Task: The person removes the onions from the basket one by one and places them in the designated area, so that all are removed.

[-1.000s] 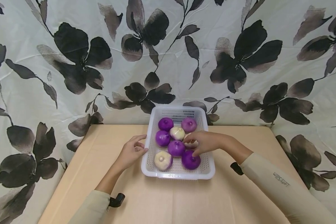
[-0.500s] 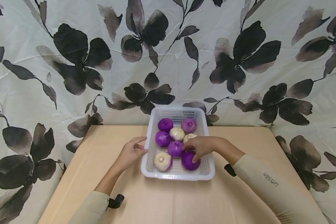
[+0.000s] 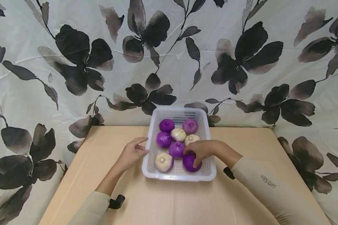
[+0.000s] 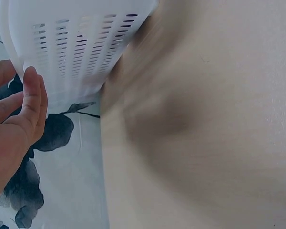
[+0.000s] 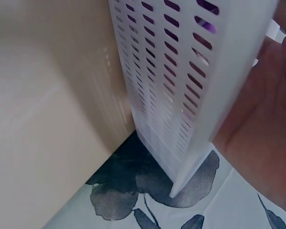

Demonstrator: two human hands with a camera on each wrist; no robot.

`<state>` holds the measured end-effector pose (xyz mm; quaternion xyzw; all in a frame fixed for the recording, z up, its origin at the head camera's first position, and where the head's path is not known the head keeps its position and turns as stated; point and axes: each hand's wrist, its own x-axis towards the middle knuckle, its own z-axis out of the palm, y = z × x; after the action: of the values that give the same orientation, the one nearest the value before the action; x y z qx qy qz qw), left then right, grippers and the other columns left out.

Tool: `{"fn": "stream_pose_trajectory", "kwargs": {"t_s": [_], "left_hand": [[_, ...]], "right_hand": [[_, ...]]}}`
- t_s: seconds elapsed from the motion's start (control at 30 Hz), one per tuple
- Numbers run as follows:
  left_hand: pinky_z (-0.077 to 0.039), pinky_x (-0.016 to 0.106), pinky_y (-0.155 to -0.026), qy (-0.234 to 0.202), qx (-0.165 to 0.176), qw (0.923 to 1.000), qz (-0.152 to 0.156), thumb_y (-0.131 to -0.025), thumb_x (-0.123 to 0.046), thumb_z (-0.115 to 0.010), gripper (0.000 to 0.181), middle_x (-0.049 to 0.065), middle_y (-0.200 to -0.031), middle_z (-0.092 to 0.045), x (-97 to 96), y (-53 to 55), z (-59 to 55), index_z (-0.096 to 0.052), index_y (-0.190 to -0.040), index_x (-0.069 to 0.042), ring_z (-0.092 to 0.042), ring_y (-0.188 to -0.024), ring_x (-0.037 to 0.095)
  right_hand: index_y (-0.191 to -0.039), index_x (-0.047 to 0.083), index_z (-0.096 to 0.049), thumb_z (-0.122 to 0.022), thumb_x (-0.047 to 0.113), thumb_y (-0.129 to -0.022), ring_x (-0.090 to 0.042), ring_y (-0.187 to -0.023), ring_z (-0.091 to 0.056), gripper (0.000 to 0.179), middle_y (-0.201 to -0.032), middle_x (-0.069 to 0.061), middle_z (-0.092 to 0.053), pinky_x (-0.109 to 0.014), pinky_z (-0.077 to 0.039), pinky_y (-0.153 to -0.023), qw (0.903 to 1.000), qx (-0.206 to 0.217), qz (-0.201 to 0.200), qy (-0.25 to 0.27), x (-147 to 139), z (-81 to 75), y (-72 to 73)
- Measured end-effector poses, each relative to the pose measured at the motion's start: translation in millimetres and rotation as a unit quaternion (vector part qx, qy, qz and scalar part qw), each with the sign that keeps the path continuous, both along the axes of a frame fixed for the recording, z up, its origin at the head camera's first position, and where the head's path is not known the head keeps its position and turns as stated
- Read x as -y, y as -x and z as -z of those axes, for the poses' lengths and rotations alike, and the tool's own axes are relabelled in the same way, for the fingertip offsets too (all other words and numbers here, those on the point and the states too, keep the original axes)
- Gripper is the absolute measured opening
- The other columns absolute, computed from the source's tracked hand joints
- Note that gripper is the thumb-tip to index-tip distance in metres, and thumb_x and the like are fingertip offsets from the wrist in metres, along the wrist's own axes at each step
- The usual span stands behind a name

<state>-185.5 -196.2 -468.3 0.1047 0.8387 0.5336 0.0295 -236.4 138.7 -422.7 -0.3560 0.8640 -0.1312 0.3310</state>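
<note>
A white perforated plastic basket (image 3: 176,177) holds several onions, some purple and some pale. My right hand (image 3: 204,150) reaches in over the basket's right side and grips the purple onion (image 3: 190,164) at the front right, thumb and fingers curled round it. Just left of those fingers sits another purple onion (image 3: 176,150); a pale onion (image 3: 191,138) lies behind them. My left hand (image 3: 133,153) touches the left side of the basket with relaxed fingers, and the left wrist view shows its fingertips (image 4: 30,78) at the basket rim. In the right wrist view the basket wall (image 5: 181,71) hides the gripped onion.
Other onions lie in the basket: a pale onion (image 3: 164,162) at front left and a pinkish-purple onion (image 3: 190,126) at back right. The basket stands on a light wooden table (image 3: 169,200). A floral cloth (image 3: 186,62) hangs behind the table's back edge.
My right hand has moved slightly forward and down toward me, from over the pale onion onto the front right purple onion, closing round it. The left hand and basket stay put.
</note>
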Motion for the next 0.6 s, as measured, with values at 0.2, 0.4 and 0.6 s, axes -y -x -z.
{"fn": "stream_pose_trajectory", "kwargs": {"t_s": [0.2,0.4,0.6], "left_hand": [[-0.059,0.018,-0.072,0.004,0.007,1.0,-0.003,-0.092,-0.001,-0.073,0.056,0.021,-0.149,-0.051,0.3,-0.7,-1.5,-0.055,-0.145,0.004,-0.067,-0.1,0.026],[-0.059,0.018,-0.071,-0.003,0.01,0.9999,0.0,-0.092,-0.002,-0.073,0.056,0.022,-0.149,-0.051,0.5,-0.8,-1.9,-0.055,-0.145,0.004,-0.067,-0.1,0.027],[-0.06,0.019,-0.075,-0.015,0.016,0.9998,0.001,-0.092,-0.003,-0.074,0.057,0.022,-0.151,-0.05,1.3,-0.5,-0.4,-0.054,-0.146,0.004,-0.068,-0.103,0.031]], "right_hand": [[-0.133,0.015,-0.067,-0.087,0.012,-0.079,-0.019,-0.123,-0.059,0.058,-0.131,-0.001,-0.064,-0.039,-0.051,-0.11,0.9997,0.011,-0.008,-0.018,3.7,5.7,-1.7],[-0.133,0.023,-0.066,-0.089,0.018,-0.078,-0.018,-0.117,-0.059,0.059,-0.127,-0.001,-0.064,-0.039,-0.052,-0.107,0.9984,0.002,-0.013,-0.056,8.0,8.7,-6.0],[-0.134,0.027,-0.065,-0.09,0.023,-0.079,-0.016,-0.119,-0.057,0.06,-0.131,0.0,-0.062,-0.04,-0.05,-0.109,0.9972,0.002,-0.023,-0.072,11.2,13.1,-7.1]]}}
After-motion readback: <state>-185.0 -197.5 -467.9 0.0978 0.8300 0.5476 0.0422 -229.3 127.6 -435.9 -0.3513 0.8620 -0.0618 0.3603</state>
